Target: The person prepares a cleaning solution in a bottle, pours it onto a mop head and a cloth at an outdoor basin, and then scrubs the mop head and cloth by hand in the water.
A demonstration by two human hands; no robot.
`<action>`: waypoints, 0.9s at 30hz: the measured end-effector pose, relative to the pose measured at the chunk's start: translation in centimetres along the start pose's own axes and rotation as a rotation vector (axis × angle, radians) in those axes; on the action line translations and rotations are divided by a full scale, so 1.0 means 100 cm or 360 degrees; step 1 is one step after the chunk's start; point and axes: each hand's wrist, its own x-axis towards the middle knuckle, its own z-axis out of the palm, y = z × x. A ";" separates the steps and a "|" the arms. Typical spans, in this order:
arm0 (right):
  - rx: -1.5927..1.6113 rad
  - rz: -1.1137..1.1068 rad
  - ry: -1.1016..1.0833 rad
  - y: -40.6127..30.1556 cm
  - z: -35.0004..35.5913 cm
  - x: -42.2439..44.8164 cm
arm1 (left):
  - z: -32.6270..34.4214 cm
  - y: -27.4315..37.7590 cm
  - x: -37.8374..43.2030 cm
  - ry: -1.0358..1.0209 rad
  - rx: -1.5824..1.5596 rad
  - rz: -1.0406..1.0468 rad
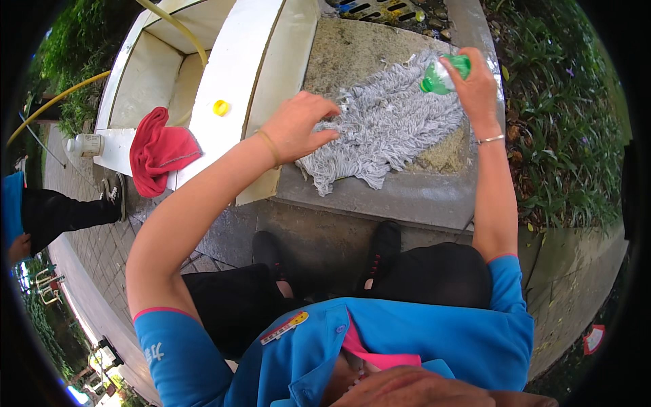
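My right hand [479, 87] grips a green plastic bottle [440, 77] with a white label. The bottle is tilted, its narrow end pointing left and down over a grey string mop head [391, 122]. The mop's strands lie spread on a rough stone slab [351, 46]. My left hand [300, 124] is at the mop's left edge, fingers apart and nothing held; whether the fingertips touch the strands I cannot tell. A small yellow cap [220, 108] lies on the white ledge [216, 61] to the left.
A red cloth [163, 152] hangs over the ledge's corner beside a white tiled basin [152, 76] with a yellow hose [183, 30]. A white bottle [85, 145] lies at the left. Another person's legs [71, 213] show there. A metal drain grate [381, 11] is beyond; plants [564, 127] grow right.
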 end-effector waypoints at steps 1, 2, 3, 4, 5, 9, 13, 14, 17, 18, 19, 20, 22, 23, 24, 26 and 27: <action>-0.0012 0.0006 0.0010 -0.001 -0.002 -0.002 | -0.005 -0.004 -0.012 -0.0042 0.0055 0.0051; 0.0037 -0.0019 0.0159 -0.004 -0.005 -0.005 | -0.009 -0.007 -0.023 -0.0081 0.0108 0.0100; 0.0101 -0.0057 0.0306 -0.006 -0.005 -0.003 | -0.016 -0.007 -0.032 -0.0070 0.0113 0.0097; 0.0110 -0.0011 0.0336 -0.007 -0.005 -0.004 | -0.018 -0.005 -0.043 -0.0126 0.0118 0.0117; 0.0099 0.0000 0.0309 0.000 0.006 -0.010 | -0.018 -0.003 -0.055 -0.0181 0.0122 0.0137; -0.0137 -0.0186 0.0190 0.018 0.024 -0.004 | -0.029 -0.006 -0.080 -0.0215 0.0273 0.0255; -0.0165 0.0008 0.0226 0.012 0.014 -0.007 | -0.027 -0.012 -0.104 -0.0164 0.0322 0.0204; -0.0139 0.0018 0.0287 0.011 0.012 -0.007 | -0.027 -0.011 -0.107 -0.0142 0.0330 0.0229; -0.0400 0.0136 -0.0124 0.040 0.023 -0.011 | -0.014 -0.006 -0.105 -0.0157 0.0238 0.0236; -0.0361 0.0099 -0.0126 0.047 0.027 -0.019 | -0.016 -0.009 -0.103 -0.0129 0.0292 0.0252; -0.0291 0.0048 -0.0127 0.044 0.031 -0.016 | -0.019 -0.011 -0.103 -0.0097 0.0365 0.0238; -0.0267 0.0190 0.0079 0.044 0.025 -0.014 | -0.022 -0.012 -0.103 -0.0116 0.0368 0.0263; -0.0295 0.0172 0.0261 0.040 0.014 -0.025 | -0.022 -0.009 -0.102 -0.0154 0.0372 0.0213; -0.0300 0.0186 0.0230 0.045 0.021 -0.034 | -0.020 -0.007 -0.102 -0.0173 0.0402 0.0172; -0.0290 0.0227 0.0090 0.045 0.025 -0.029 | -0.022 -0.008 -0.102 -0.0161 0.0396 0.0154; -0.0221 0.0295 0.0237 0.048 0.016 -0.027 | -0.026 -0.010 -0.098 -0.0177 0.0402 0.0188; -0.0233 0.0287 0.0223 0.053 0.018 -0.025 | -0.019 -0.007 -0.097 -0.0214 0.0362 0.0194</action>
